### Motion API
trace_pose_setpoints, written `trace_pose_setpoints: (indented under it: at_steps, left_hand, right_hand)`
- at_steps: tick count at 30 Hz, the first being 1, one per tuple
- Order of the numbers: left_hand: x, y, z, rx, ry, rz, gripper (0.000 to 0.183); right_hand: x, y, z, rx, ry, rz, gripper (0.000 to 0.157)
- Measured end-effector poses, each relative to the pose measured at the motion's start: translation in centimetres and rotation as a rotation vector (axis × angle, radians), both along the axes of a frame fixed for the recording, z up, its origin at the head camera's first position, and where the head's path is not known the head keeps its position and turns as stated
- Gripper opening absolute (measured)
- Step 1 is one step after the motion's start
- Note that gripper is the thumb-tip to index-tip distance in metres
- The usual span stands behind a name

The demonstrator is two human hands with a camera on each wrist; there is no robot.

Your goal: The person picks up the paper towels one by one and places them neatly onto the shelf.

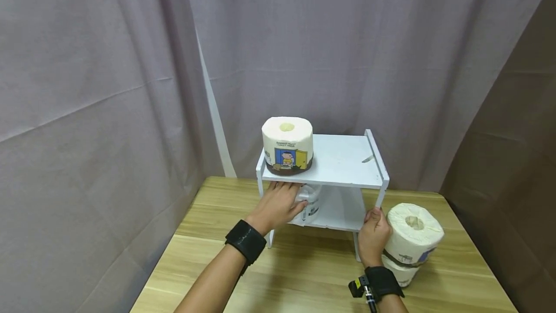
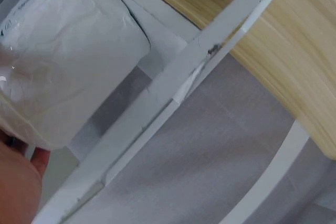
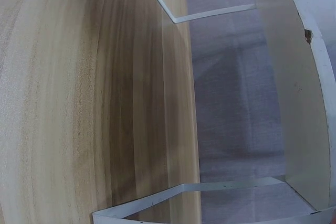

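A white two-tier rack (image 1: 343, 158) stands on the wooden table. My left hand (image 1: 278, 204) reaches into its lower tier and grips a wrapped toilet roll (image 1: 312, 206), thumb on the front and fingers over the top. In the left wrist view the same roll (image 2: 79, 61) sits beside the rack's side rail (image 2: 142, 114), my fingertips against its wrapper. My right hand (image 1: 374, 235) holds the rack's right front upright, its fingers curled round the bar. Another toilet roll (image 1: 287, 141), with a cartoon print, stands on the left of the top shelf.
Two toilet rolls are stacked to the right of the rack, the upper one (image 1: 414, 231) resting on the lower one (image 1: 399, 273), close beside my right hand. Grey curtains (image 1: 330, 52) hang behind and at the sides of the table (image 1: 208, 235).
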State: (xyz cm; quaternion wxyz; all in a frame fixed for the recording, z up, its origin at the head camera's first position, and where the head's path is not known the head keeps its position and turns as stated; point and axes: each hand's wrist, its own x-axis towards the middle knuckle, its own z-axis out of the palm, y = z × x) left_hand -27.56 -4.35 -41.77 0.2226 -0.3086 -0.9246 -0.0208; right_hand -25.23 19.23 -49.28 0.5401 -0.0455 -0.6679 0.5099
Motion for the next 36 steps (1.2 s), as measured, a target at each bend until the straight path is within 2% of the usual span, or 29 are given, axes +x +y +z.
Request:
trace_pose_setpoints:
  at_steps: [4, 8, 12, 15, 20, 24, 28, 32, 36]
  left_hand:
    - [0.2, 0.9, -0.5, 0.048, 0.059, 0.057, 0.073]
    - [0.4, 2.5, -1.0, 0.08, 0.178, 0.138, 0.074]
    - [0.3, 4.3, -1.2, 0.076, 0.3, 0.259, 0.08]
    - [0.2, 5.3, -1.4, 0.063, 0.336, 0.357, 0.08]
    - [0.0, 6.8, -1.7, 0.098, 0.34, 0.476, 0.076]
    - [-0.1, 8.1, -1.8, 0.132, 0.327, 0.505, 0.077]
    - [-0.3, 9.2, -1.8, 0.115, 0.307, 0.54, 0.078]
    - [-0.7, 9.4, -1.4, 0.107, 0.289, 0.599, 0.074]
    - [-1.3, 9.2, -0.9, 0.105, 0.278, 0.615, 0.075]
  right_hand:
    - [-0.6, 0.2, -0.5, 0.002, -0.005, -0.009, 0.042]
    - [-1.8, 1.1, -2.1, 0.003, -0.023, -0.022, 0.043]
    - [-2.4, 1.6, -2.9, 0.009, -0.034, 0.001, 0.043]
    - [-2.3, 1.7, -3.1, 0.015, -0.039, 0.013, 0.043]
    - [-2.1, 2.0, -3.4, 0.031, -0.051, 0.02, 0.042]
    - [-1.7, 2.3, -3.1, 0.021, -0.055, -0.008, 0.042]
    - [-0.5, 1.7, -1.6, 0.006, -0.026, -0.017, 0.043]
    - [0.3, 0.7, -0.3, 0.01, -0.014, 0.013, 0.043]
    - [0.0, 0.2, 0.0, 0.002, -0.003, 0.016, 0.042]
